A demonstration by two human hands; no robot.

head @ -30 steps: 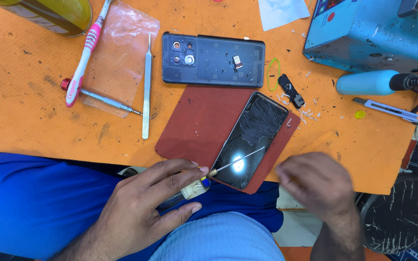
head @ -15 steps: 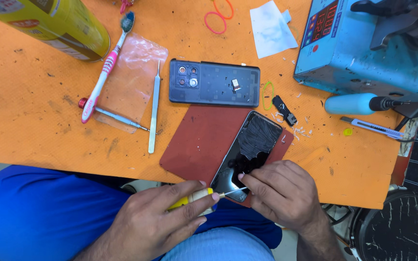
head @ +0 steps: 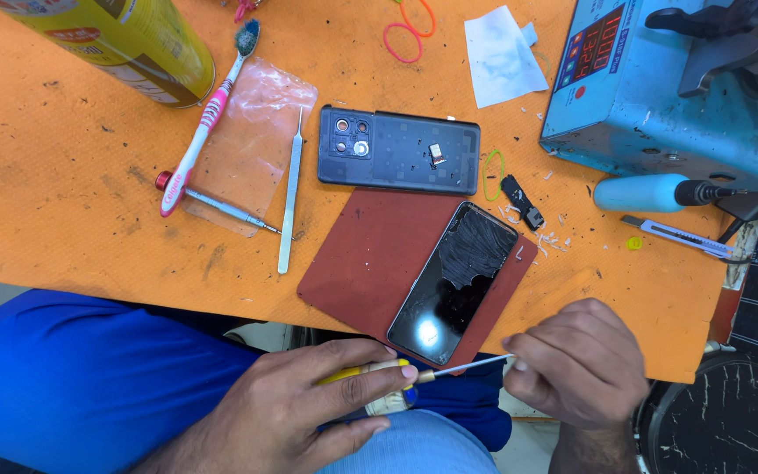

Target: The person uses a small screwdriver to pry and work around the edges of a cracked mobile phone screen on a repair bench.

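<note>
The right hand (head: 576, 364) has been lifted off the cracked phone (head: 454, 281); the screwdriver (head: 423, 373) (yellow-handled) is gripped by the left hand (head: 309, 404), tip pinched rightward.

Yellow can (head: 125, 39) cut off at top edge. Screwdriver (head: 436, 372) tip hidden under right hand (head: 576, 364). Blue machine (head: 668, 88) cropped right.

Orange surface (head: 72, 175), scuffed. On it: yellow can (head: 107, 35), toothbrush (head: 208, 114), tweezers (head: 289, 189), plastic sheet (head: 252, 140), dark phone back cover (head: 401, 151), red mat (head: 379, 263), rubber bands (head: 405, 35), paper scrap (head: 502, 57), blue machine (head: 660, 88), utility knife (head: 673, 235).
</note>
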